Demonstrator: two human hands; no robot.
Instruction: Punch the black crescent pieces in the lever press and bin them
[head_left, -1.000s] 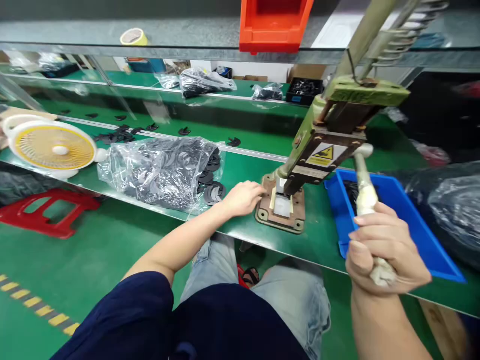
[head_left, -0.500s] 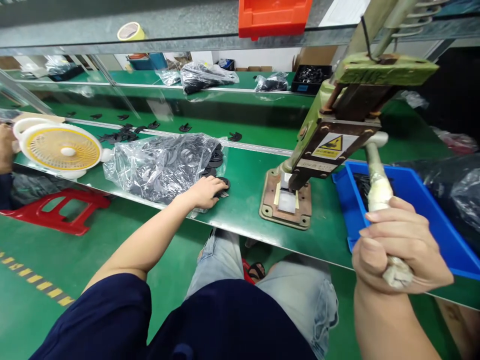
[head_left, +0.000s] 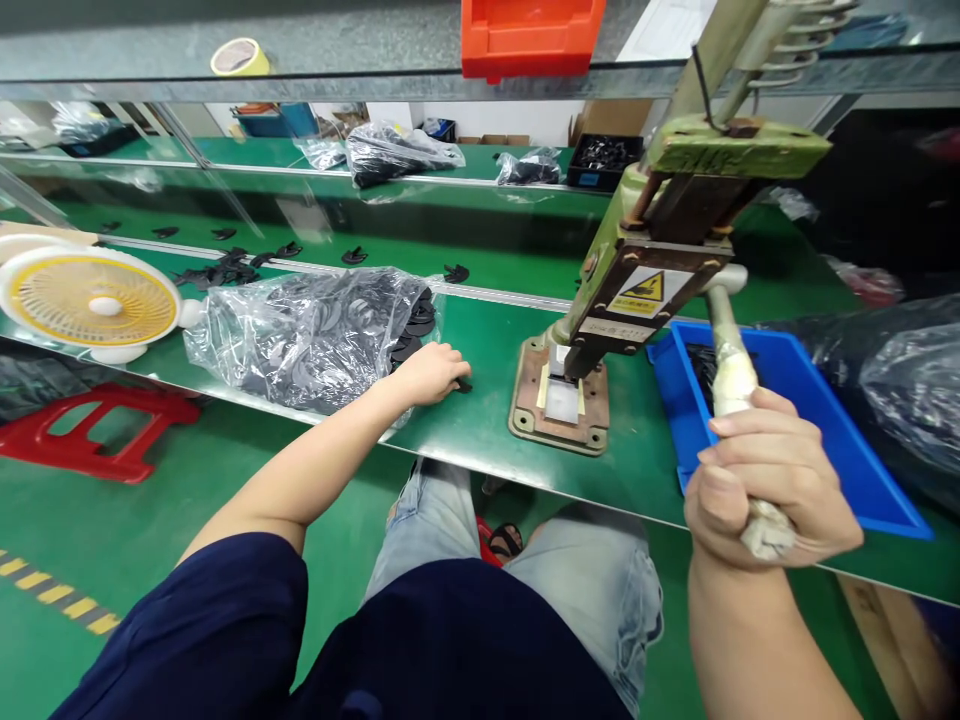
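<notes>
My left hand (head_left: pixel 433 374) is closed on a small black plastic piece (head_left: pixel 463 385), just right of the bag's open mouth. The clear plastic bag (head_left: pixel 300 335) holds many flat black rounded pieces and lies on the green bench. My right hand (head_left: pixel 772 480) is wrapped round the taped lever (head_left: pixel 733 365) of a green hand press (head_left: pixel 637 270). Under the press's ram, a light metal block (head_left: pixel 562 400) sits on the rusty base plate (head_left: pixel 525 415). My left fingers hide most of the piece they hold.
A blue bin (head_left: pixel 855 440) with black pieces stands right of the press. A white and yellow fan (head_left: pixel 97 300) is at the left. Loose black pieces (head_left: pixel 217 270) lie behind the bag. An orange bin (head_left: pixel 532 35) and a tape roll (head_left: pixel 240 58) sit on the shelf above.
My left hand has moved right, off the pieces at the bag's mouth, with a black piece in its fingers. My right hand stays on the lever. The whole view has shifted slightly.
</notes>
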